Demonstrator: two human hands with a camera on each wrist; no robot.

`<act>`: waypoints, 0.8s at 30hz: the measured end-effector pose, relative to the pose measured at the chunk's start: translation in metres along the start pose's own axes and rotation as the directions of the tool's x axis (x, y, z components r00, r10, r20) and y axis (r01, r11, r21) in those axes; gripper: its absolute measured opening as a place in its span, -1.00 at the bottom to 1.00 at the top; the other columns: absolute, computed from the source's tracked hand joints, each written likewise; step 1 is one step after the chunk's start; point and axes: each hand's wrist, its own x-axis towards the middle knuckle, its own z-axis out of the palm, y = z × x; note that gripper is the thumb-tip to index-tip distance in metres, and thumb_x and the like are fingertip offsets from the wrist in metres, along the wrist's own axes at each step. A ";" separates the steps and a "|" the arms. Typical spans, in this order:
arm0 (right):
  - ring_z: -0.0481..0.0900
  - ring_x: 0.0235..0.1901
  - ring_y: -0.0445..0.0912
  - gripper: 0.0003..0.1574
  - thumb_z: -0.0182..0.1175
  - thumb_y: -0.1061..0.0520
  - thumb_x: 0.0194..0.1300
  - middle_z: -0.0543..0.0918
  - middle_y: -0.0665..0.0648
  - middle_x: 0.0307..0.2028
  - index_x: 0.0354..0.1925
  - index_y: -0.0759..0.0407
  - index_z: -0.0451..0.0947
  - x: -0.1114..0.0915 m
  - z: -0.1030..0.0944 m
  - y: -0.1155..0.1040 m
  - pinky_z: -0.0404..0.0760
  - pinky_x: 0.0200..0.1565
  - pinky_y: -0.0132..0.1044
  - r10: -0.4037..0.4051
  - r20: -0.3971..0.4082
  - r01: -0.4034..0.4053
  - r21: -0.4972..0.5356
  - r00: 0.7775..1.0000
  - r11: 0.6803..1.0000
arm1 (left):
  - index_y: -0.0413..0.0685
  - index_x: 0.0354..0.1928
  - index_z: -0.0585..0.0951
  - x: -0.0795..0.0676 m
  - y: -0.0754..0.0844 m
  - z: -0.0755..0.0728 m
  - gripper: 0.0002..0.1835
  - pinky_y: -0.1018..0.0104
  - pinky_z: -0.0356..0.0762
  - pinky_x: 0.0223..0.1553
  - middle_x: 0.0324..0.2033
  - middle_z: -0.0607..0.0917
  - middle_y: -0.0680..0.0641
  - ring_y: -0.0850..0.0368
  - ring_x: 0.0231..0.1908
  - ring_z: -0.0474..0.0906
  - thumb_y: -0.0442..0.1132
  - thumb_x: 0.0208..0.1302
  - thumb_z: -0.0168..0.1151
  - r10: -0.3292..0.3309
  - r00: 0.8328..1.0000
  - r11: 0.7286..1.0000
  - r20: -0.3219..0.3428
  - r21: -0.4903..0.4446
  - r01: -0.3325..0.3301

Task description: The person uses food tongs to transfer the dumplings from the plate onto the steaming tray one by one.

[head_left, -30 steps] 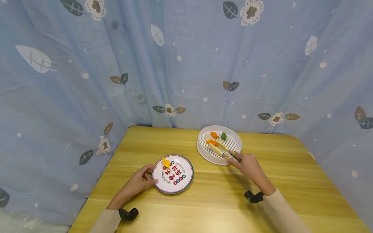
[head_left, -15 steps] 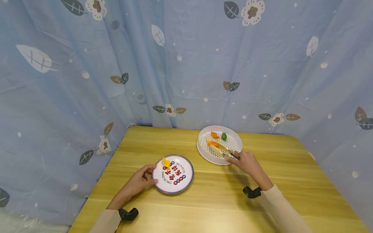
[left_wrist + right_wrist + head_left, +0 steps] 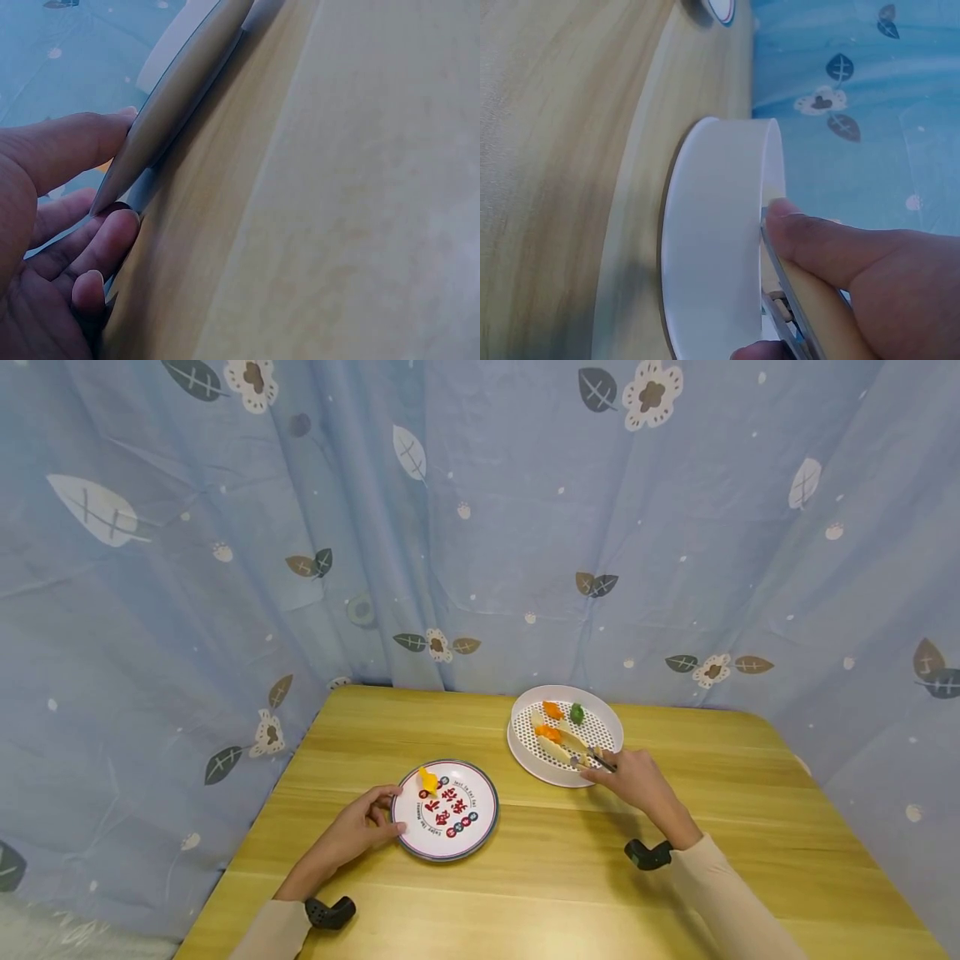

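Note:
At the left of the table, my left hand (image 3: 363,827) pinches the rim of a round white plate (image 3: 486,795) with red characters. In the left wrist view the thumb lies over the edge of the plate (image 3: 176,97), fingers below. A small yellow piece (image 3: 428,780) lies on it. My right hand (image 3: 637,787) holds a pair of tongs (image 3: 577,744) that reaches into a white perforated basket (image 3: 534,766). Its two tips stand either side of an orange piece (image 3: 548,732); whether both touch it I cannot tell. The basket wall (image 3: 712,240) hides the tips in the right wrist view.
Another orange piece (image 3: 552,709) and a green piece (image 3: 577,714) lie farther back in the basket. The wooden table (image 3: 495,902) is backed by a blue patterned curtain (image 3: 510,527), close behind the basket.
My right hand has shifted slightly forward and left, the tongs staying in the basket around the orange piece. My left hand and the plate have kept their place.

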 end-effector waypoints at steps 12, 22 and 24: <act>0.27 -0.58 -0.07 -0.16 0.36 -0.25 0.34 0.31 0.00 -0.68 0.25 0.40 0.56 -0.005 -0.001 -0.002 0.24 -0.50 -0.22 -0.007 -0.073 0.009 0.027 0.997 1.000 | 0.00 0.34 0.52 0.000 -0.002 -0.001 -0.36 0.32 0.44 -0.28 -0.01 0.56 -0.12 0.01 -0.26 0.48 -0.18 0.23 0.54 -0.002 1.000 1.000 -0.006 0.007 0.002; 0.06 -0.66 -0.19 -0.18 0.42 -0.28 0.26 0.13 -0.14 -0.74 0.25 0.25 0.60 -0.011 0.002 -0.022 0.17 -0.57 -0.28 -0.085 -0.165 0.094 0.044 0.983 0.995 | -0.02 0.36 0.51 0.000 -0.003 -0.001 -0.34 0.32 0.44 -0.28 -0.01 0.58 -0.11 0.03 -0.26 0.48 -0.17 0.24 0.53 0.017 1.000 1.000 0.005 0.021 -0.017; 0.06 -0.66 -0.21 -0.19 0.43 -0.27 0.25 0.13 -0.15 -0.73 0.25 0.22 0.61 -0.012 0.004 -0.028 0.18 -0.57 -0.29 -0.093 -0.167 0.105 0.060 0.981 0.993 | -0.04 0.36 0.50 0.000 -0.003 -0.001 -0.34 0.32 0.44 -0.28 -0.01 0.58 -0.13 0.03 -0.26 0.48 -0.17 0.24 0.52 0.021 1.000 1.000 0.008 0.019 -0.022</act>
